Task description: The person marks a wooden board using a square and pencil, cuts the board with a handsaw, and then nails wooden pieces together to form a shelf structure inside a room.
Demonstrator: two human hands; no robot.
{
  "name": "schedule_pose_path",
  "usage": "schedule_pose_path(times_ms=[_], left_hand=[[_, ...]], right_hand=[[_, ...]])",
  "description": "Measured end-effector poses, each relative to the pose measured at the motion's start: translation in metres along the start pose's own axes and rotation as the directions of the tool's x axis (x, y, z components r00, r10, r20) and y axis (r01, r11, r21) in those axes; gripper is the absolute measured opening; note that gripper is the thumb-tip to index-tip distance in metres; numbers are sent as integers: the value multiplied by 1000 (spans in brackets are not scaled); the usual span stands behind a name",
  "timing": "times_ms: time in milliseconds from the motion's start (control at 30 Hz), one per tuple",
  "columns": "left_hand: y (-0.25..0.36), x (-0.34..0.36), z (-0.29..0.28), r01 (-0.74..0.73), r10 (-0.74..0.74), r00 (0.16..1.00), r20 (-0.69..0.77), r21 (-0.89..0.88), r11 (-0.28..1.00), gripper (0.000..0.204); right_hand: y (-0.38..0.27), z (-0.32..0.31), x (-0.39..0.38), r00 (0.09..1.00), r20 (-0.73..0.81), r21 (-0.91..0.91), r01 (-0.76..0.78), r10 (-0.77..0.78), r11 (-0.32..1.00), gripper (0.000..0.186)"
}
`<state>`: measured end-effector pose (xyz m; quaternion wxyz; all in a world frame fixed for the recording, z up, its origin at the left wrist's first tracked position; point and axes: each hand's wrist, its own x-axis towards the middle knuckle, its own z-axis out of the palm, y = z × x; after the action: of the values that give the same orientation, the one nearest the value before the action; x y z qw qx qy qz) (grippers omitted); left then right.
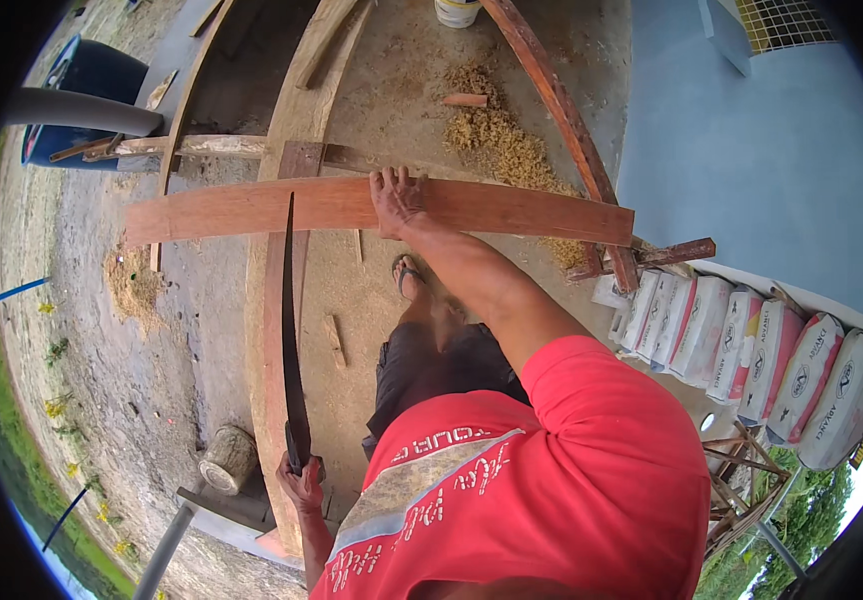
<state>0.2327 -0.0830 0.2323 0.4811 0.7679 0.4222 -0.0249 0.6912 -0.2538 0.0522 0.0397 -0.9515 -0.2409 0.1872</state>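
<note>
A long reddish board [521, 215] lies crosswise over an upright-running timber plank [279, 280] and other supports. My right hand [399, 205] grips the board at its middle, fingers curled over the far edge. My left hand [301, 482] is closed on the handle of a dark handsaw [294, 370] at the lower left. The saw's long blade points away from me, with its tip over the board, left of my right hand.
A leaning timber [561, 100] stands at the right beside stacked sacks [741, 355] and a pale blue wall [761, 180]. Blue barrels [81, 80], a bucket [456, 10], sawdust [491, 140], a round block [226, 460] and grey pipes [166, 550] lie or stand around.
</note>
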Motion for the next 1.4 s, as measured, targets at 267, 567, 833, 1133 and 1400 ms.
schedule_pose_path(times_ms=[267,567,833,1133,1400], left_hand=[[46,64,17,-2,0,1000,17,67,998,28],[98,94,63,-131,123,988,89,90,987,37],[154,54,192,-13,-2,998,62,246,969,35],[209,-6,329,169,-195,955,223,131,977,27],[226,0,363,-66,27,940,339,102,993,32]], right_hand=[[24,15,40,997,41,-16,-58,59,998,100],[73,54,16,998,21,123,-68,66,990,113],[267,50,-77,973,210,80,-116,97,990,134],[354,16,-64,962,262,110,50,-77,993,113],[495,-2,-77,970,241,-86,27,-6,996,111]])
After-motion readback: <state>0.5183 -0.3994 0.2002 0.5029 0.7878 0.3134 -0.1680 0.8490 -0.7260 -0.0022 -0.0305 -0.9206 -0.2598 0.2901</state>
